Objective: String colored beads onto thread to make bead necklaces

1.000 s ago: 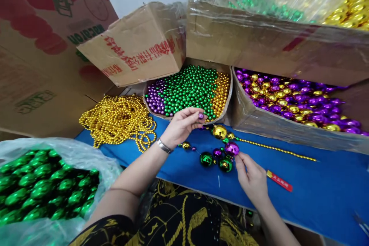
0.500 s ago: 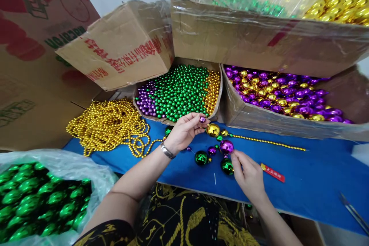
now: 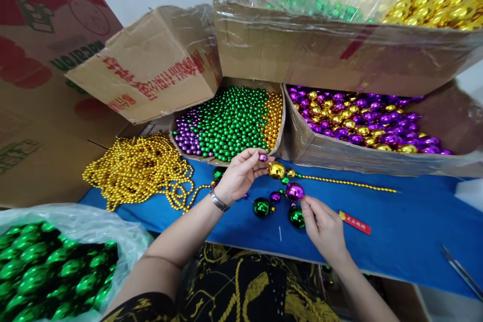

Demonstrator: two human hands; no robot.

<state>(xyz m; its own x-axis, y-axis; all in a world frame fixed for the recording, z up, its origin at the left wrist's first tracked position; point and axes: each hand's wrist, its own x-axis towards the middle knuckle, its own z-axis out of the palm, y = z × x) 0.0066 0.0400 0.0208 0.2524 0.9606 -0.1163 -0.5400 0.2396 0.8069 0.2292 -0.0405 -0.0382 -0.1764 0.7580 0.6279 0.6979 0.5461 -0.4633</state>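
Note:
My left hand (image 3: 245,173), with a watch at its wrist, pinches a small purple bead (image 3: 262,158) between thumb and finger. Close by its fingertips lies a large gold ball (image 3: 276,170) in a cluster of strung balls. My right hand (image 3: 323,222) is closed, thumb against fingers, at the edge of a large purple ball (image 3: 295,191); whatever thin thing it pinches is hidden. Below sit one green ball (image 3: 296,216) and another green ball (image 3: 261,207). A gold bead strand (image 3: 349,183) runs right from the cluster across the blue tabletop (image 3: 241,234).
A heap of gold bead strands (image 3: 134,168) lies left. Behind stand a box of small green, purple and gold beads (image 3: 232,123) and a purple-and-gold bead box (image 3: 354,118). A bag of green balls (image 3: 49,266) is front left. Tweezers (image 3: 461,269) and a red packet (image 3: 354,222) lie right.
The whole view has shifted slightly, so the boxes and table sit a little further left. Both hands keep nearly the same pose, and the purple bead stays in my left hand.

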